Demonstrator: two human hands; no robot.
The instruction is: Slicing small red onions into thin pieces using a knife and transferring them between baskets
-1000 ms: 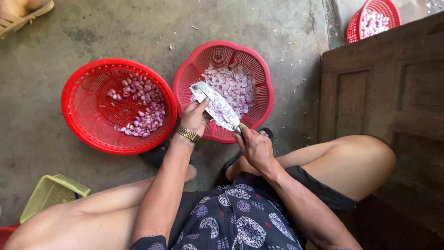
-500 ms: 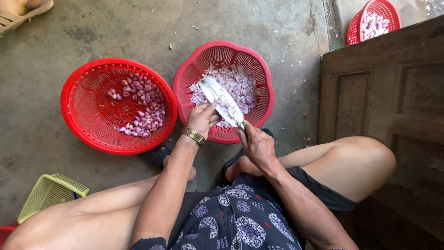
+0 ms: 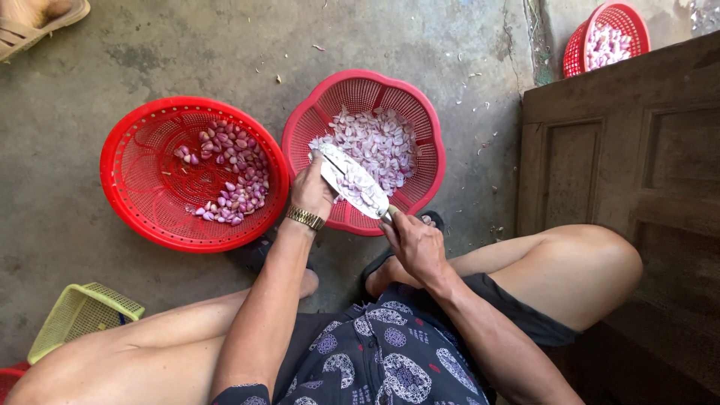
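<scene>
Grey concrete floor [image 3: 187,52] fills the upper part of the head view, stained and flecked with small scraps of peel. We sit low with bare knees spread, a dark patterned garment [image 3: 382,360] across our lap. Directly ahead stands a scalloped red basket [image 3: 424,131] holding a heap of pale, peeled shallot pieces [image 3: 382,142]. Just beside it, on our left, lies a round red basket [image 3: 135,180] with a smaller cluster of purple shallots [image 3: 232,180] gathered toward its right side.

Our right hand [image 3: 414,244] is closed around the handle of a broad knife [image 3: 352,180], the blade angled up and to the left over the near rim of the scalloped basket. Pale sliced pieces rest on the flat of the blade. Our left hand [image 3: 311,191], with a gold wristband [image 3: 305,218], rests against the blade's far end, fingers curled at its edge; whether it grips anything we cannot tell.

A yellow-green basket [image 3: 79,315] sits at lower left beside our knee. A dark wooden panelled door [image 3: 622,172] stands at right, with a third red basket [image 3: 600,37] of shallots beyond it. A sandalled foot [image 3: 37,22] shows at upper left.
</scene>
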